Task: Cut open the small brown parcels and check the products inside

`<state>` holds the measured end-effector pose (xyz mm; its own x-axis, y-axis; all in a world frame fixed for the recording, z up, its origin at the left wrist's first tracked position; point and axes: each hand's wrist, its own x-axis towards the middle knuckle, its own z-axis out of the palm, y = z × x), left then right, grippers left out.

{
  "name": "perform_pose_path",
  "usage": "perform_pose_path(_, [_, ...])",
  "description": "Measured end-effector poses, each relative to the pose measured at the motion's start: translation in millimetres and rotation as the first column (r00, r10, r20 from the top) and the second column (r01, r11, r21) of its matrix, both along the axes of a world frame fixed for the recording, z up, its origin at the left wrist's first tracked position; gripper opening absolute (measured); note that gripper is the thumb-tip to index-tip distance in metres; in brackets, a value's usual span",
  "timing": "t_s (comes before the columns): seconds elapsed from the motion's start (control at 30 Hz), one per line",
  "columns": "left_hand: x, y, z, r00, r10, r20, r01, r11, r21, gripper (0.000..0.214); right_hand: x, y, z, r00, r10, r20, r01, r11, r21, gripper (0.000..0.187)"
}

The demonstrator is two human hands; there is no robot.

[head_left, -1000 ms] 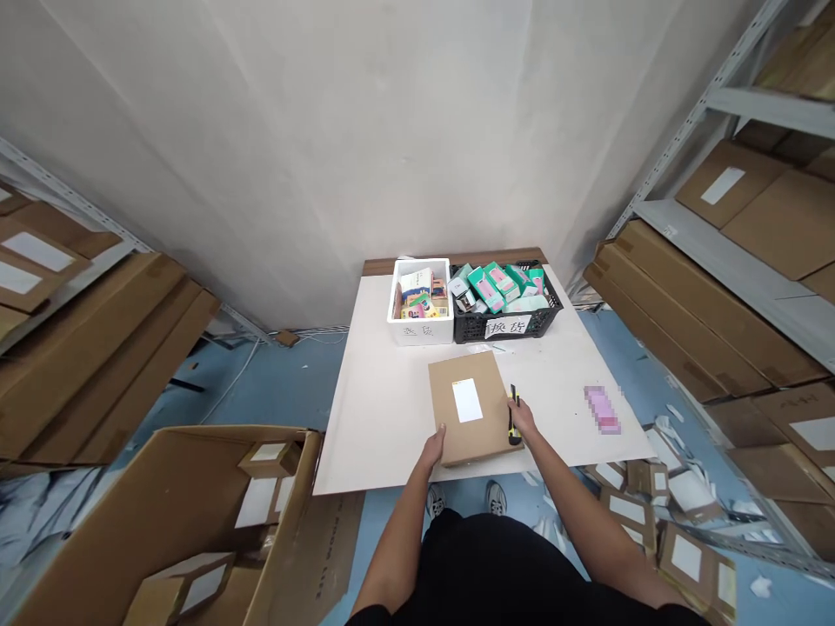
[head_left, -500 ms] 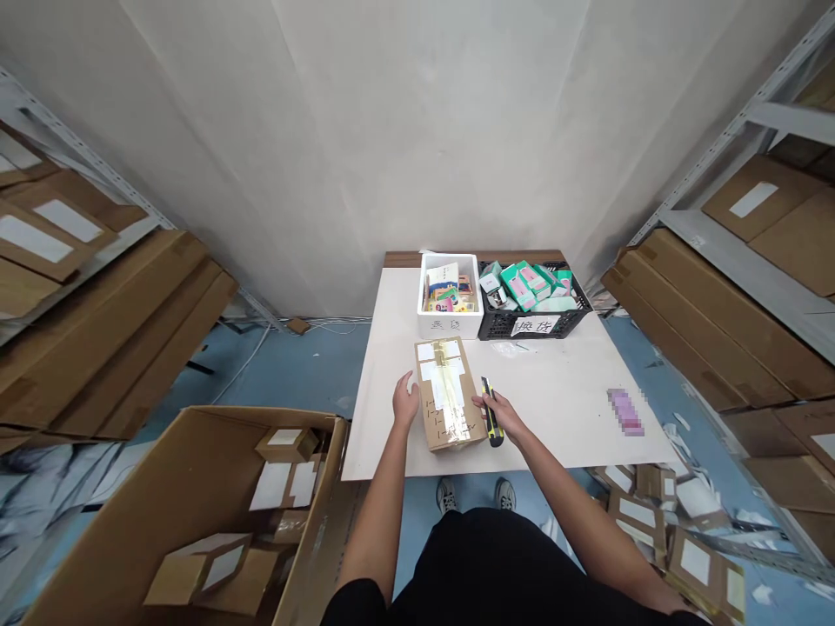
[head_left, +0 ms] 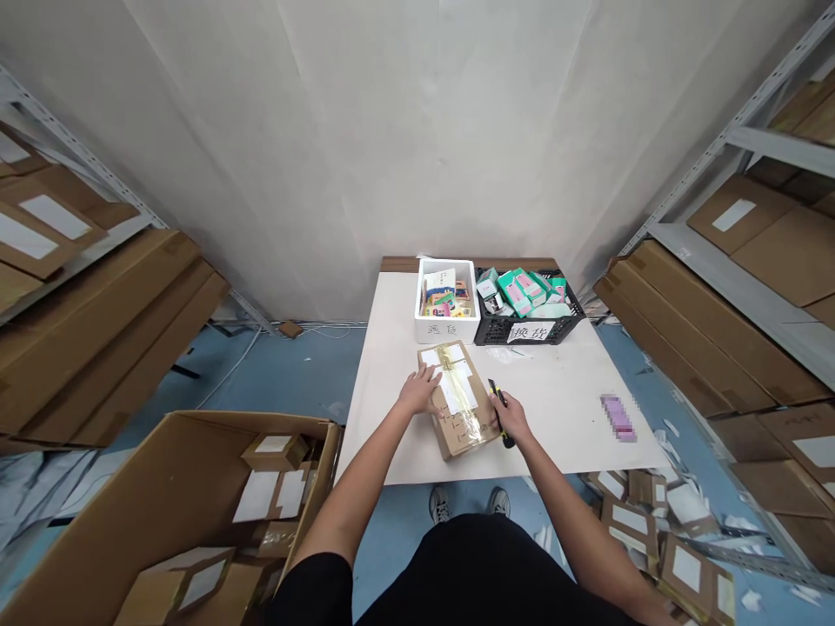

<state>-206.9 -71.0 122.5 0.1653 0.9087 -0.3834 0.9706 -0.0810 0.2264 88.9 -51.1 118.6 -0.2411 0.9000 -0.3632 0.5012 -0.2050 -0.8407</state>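
The right hand (head_left: 512,419) curls around a cutter (head_left: 503,429); its fingers hide the middle, and I can't tell if the blade is out. Just left of that grip, the taped box (head_left: 460,398) lies on the table (head_left: 554,391), its marks too small to read. The left hand (head_left: 421,389) is spread on the box's left side, covering some of it. Right of the grip is a blurry pink thing (head_left: 618,418). Ahead, a white tub (head_left: 470,332) and black basket (head_left: 489,330) block the back. Far left, a big carton (head_left: 117,469) is cut off.
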Motion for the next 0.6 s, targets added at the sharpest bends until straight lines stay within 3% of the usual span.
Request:
perform_pose_path(0.07, [22,-5,-4.6,0.999,0.048,0.005,-0.048,0.999,0.01,0.129,-2,7,5.9,0.984,0.055,0.168,-0.063,0.997,0.046,0.037])
perform_pose_path(0.23, [58,-6,-12.5,0.986,0.157,-0.06,-0.162,0.982,-0.093,0.13,-34,35,23.3,0.852,0.201,0.483,-0.321,0.93,0.18,0.066])
perform_pose_path(0.47, [62,4,-12.9,0.98,0.181,-0.078,-0.191,0.971,-0.147,0.133,-107,80,36.5,0.715,0.299,0.632,-0.539,0.812,0.226,0.045])
perform_pose_path(0.6, [62,4,-10.1,0.981,0.187,-0.059,-0.193,0.972,-0.131,0.134,-139,97,36.6,0.596,0.348,0.723,-0.623,0.769,0.143,0.045])
